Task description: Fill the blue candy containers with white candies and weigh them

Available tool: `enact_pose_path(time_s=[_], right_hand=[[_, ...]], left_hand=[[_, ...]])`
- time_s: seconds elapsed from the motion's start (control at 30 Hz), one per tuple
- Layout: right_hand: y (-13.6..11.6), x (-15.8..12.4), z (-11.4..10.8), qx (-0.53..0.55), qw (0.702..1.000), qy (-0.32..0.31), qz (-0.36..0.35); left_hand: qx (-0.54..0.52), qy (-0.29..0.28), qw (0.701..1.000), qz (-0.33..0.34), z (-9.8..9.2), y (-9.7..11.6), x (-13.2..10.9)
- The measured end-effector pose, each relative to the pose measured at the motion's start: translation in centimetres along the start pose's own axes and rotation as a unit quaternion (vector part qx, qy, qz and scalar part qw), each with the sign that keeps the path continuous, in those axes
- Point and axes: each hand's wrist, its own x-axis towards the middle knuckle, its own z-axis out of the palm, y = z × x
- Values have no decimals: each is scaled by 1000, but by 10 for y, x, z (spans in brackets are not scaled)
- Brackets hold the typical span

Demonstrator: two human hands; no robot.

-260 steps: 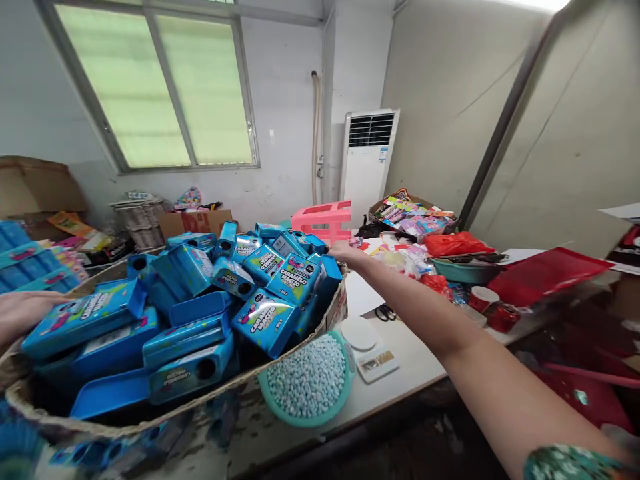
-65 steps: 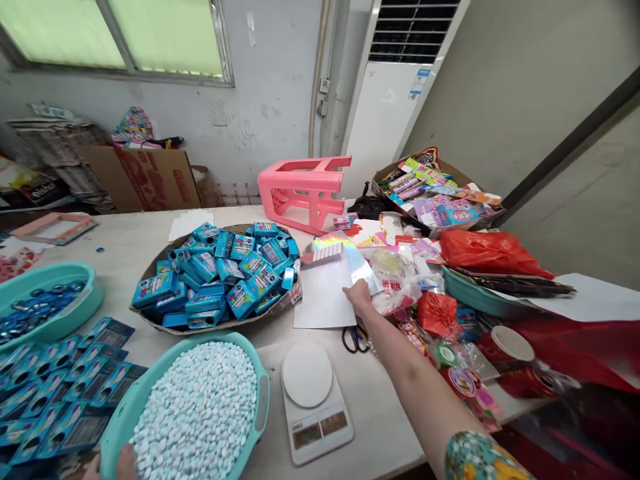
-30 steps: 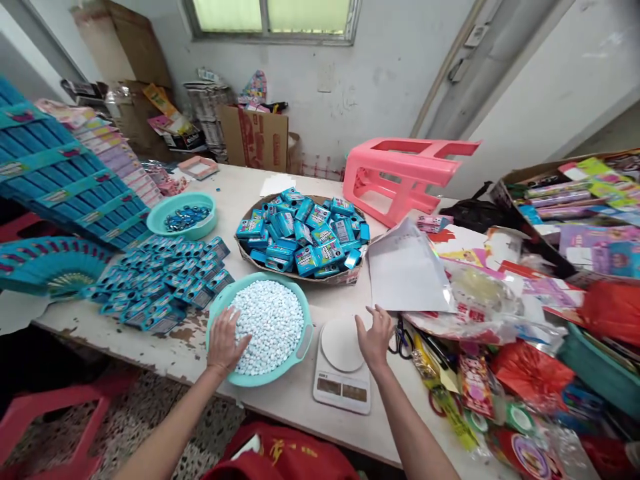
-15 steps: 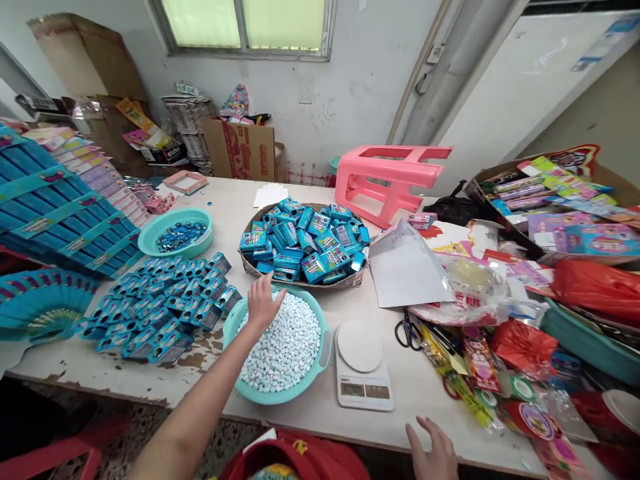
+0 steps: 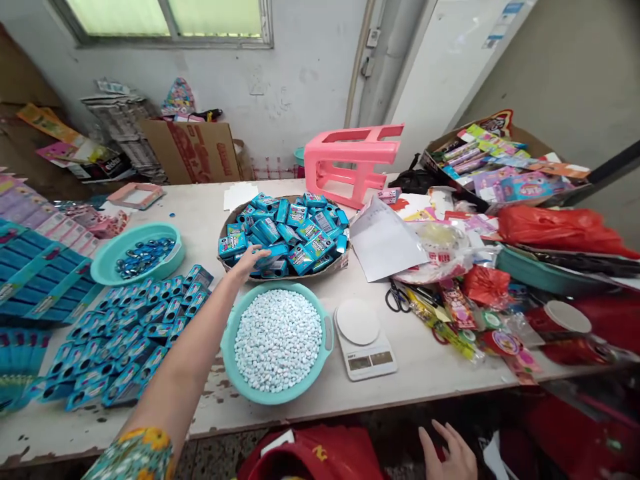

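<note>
My left hand reaches across the table to the near edge of a round cardboard tray piled with blue candy boxes. Its fingers lie on one box at the front of the pile; whether they grip it I cannot make out. A teal basin of pale blue candies sits just below the arm. My right hand hangs low at the frame's bottom edge, off the table, fingers spread and holding nothing. A white kitchen scale stands beside the basin.
Flat blue box blanks cover the table's left. A second teal basin holds dark blue pieces. A pink stool lies on its side at the back. Scissors, white paper, red bags and packets crowd the right.
My left hand rose from over the basin of candies to the tray of blue boxes. My right hand stayed low below the table edge. The view tilted down and shifted right.
</note>
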Motion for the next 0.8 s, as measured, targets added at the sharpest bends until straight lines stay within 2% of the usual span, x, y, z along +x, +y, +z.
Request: enact_pose_path(time_s=[0.07,0.13,0.27,0.33,0.4,0.5,0.6,0.7,0.8], right_hand=[[-20,-4,17,21,999,0,-33],[-55,-7,35,55,995,-13,-83],[-146,-16,61,158,964,-42,-209],[-187,-19,68,204,937,-61,-276],[-214,-21,72,234,919,-88,-304],[-233,-25,78,257,911,-129,-295],[-238,-34,84,267,907,-176,-274],[-242,-46,83,281,903,-218,-241],[-240,-48,84,277,913,-246,-171]], left_hand=[[-119,-30,992,18,-7,-4,-18],[-267,-72,961,13,-3,-8,-43],[-474,-163,863,-69,27,-16,-102],[-549,-180,811,-90,43,-19,-131],[-600,-187,770,-106,54,-21,-157],[-654,-194,721,-122,64,-20,-184],[-688,-199,687,-120,65,-21,-199],[-698,-205,676,-117,61,-24,-214],[-678,-223,692,-106,54,-24,-235]])
